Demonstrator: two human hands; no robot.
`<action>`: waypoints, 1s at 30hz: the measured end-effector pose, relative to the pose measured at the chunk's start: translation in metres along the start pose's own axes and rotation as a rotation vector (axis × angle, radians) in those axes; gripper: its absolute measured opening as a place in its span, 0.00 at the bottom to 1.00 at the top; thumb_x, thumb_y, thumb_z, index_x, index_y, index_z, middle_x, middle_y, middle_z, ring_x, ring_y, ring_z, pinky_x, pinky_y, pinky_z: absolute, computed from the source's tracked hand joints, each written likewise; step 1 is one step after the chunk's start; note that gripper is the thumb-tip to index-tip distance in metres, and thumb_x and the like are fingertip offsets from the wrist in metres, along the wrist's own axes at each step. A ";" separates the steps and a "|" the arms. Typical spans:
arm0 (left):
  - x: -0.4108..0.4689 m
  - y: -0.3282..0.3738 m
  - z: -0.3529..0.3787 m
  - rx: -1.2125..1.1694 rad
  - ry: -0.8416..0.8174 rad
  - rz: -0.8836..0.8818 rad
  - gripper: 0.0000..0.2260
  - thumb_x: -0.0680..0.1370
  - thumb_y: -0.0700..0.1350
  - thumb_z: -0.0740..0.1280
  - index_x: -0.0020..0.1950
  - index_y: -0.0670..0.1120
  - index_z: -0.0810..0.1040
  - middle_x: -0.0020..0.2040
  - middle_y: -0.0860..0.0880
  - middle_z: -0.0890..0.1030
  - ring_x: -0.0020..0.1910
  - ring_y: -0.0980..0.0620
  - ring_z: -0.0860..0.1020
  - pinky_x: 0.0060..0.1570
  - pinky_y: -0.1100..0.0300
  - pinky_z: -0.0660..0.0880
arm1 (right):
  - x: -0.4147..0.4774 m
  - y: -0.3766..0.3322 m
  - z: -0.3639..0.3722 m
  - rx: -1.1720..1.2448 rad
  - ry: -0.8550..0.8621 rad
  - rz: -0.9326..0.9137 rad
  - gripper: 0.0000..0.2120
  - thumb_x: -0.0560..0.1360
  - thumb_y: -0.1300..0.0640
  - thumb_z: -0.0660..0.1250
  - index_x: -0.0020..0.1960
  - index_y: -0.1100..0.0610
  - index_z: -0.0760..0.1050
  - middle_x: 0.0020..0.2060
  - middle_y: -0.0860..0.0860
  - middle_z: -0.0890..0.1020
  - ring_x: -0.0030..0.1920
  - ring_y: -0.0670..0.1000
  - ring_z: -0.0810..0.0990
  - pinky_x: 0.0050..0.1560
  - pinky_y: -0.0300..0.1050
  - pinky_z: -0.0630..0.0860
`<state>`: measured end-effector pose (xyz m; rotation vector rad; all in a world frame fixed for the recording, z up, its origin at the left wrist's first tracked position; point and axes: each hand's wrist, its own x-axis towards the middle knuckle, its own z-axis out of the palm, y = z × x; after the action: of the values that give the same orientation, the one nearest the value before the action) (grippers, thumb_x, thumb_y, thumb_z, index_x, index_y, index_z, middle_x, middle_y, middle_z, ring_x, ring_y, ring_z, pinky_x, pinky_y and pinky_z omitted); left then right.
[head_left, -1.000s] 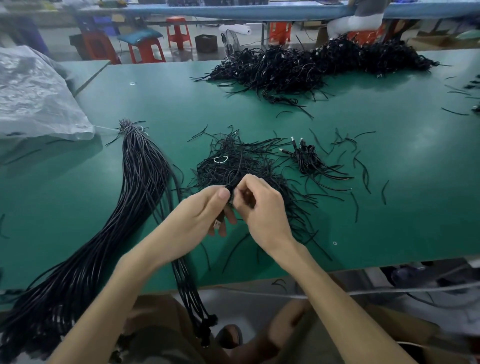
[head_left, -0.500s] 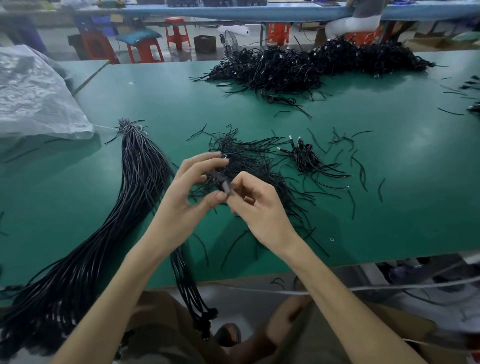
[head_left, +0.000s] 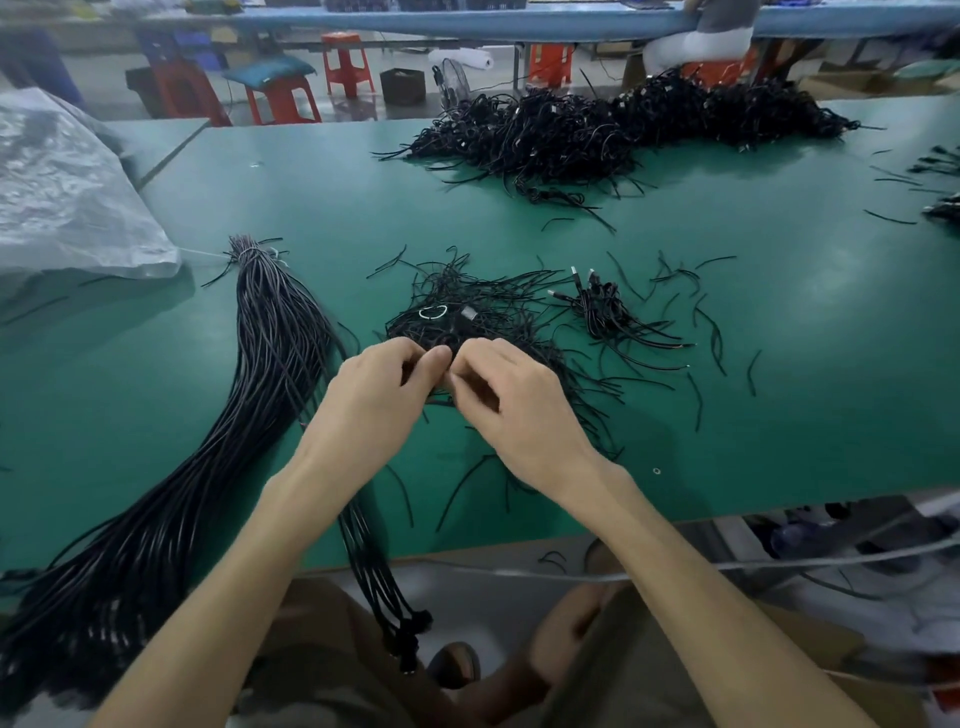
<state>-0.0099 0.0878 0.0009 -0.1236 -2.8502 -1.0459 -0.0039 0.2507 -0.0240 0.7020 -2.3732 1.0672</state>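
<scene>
Left hand (head_left: 371, 410) and right hand (head_left: 522, 413) met fingertip to fingertip above the green table (head_left: 779, 415), a little in from the middle of its near edge. Both grips were curled in a pinch on a black cable (head_left: 437, 401). Most of it was hidden behind the fingers, so its end could not be made out. Directly beneath and beyond the hands lay a loose pile of short black wire pieces (head_left: 467, 317). Just right of that pile sat a small bunch of USB leads (head_left: 605, 312), plugs pointing toward the far edge. A bundle of long black cables (head_left: 270, 364), tied at its far end, ran diagonally on the left and draped over the near edge. A large heap of black cables (head_left: 623, 130) lined the far edge. A plastic sack (head_left: 67, 197) rested at the left edge.
</scene>
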 end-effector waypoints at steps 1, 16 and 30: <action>0.003 0.002 -0.002 0.009 -0.052 -0.030 0.17 0.83 0.58 0.61 0.38 0.52 0.76 0.31 0.53 0.75 0.29 0.55 0.72 0.32 0.57 0.67 | 0.000 0.002 -0.001 -0.163 0.024 -0.118 0.07 0.81 0.63 0.66 0.43 0.60 0.74 0.37 0.47 0.75 0.38 0.49 0.71 0.43 0.42 0.71; 0.002 -0.032 -0.032 -0.627 -0.502 0.256 0.27 0.79 0.31 0.66 0.76 0.47 0.70 0.58 0.39 0.84 0.47 0.38 0.85 0.53 0.54 0.80 | -0.006 0.002 -0.016 0.286 -0.095 0.170 0.09 0.82 0.58 0.67 0.43 0.58 0.74 0.33 0.42 0.76 0.33 0.44 0.71 0.36 0.33 0.65; -0.006 -0.021 0.016 -0.390 -0.072 0.299 0.12 0.85 0.50 0.58 0.55 0.47 0.80 0.49 0.53 0.85 0.50 0.54 0.83 0.52 0.59 0.80 | -0.011 0.007 -0.007 0.290 -0.092 0.183 0.10 0.82 0.60 0.68 0.43 0.57 0.71 0.32 0.42 0.73 0.33 0.44 0.71 0.36 0.32 0.65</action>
<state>-0.0073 0.0817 -0.0252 -0.6065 -2.5349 -1.5291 0.0016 0.2624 -0.0299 0.6524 -2.4223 1.5084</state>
